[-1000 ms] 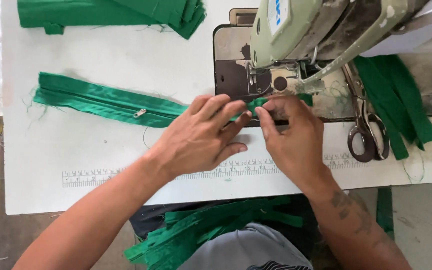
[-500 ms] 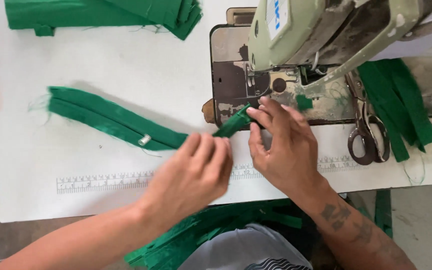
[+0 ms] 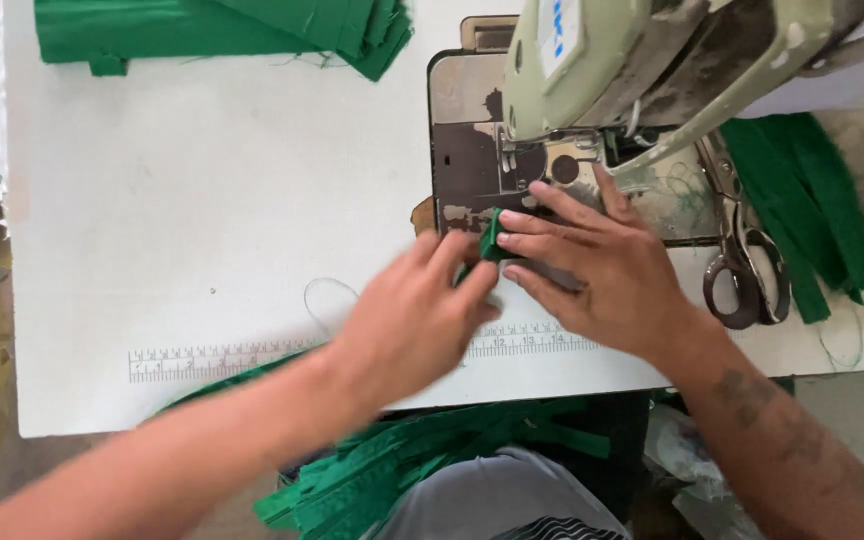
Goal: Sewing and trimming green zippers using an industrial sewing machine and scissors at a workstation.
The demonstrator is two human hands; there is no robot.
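Green fabric strip (image 3: 492, 238) pinched upright between right hand (image 3: 602, 265) fingertips and left hand (image 3: 417, 320) fingers, grip closed on it, near sewing machine (image 3: 592, 70) on white desk (image 3: 202, 200).

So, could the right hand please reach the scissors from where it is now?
Probably yes: the scissors lie uncovered on the table just beside the right hand, with nothing between them.
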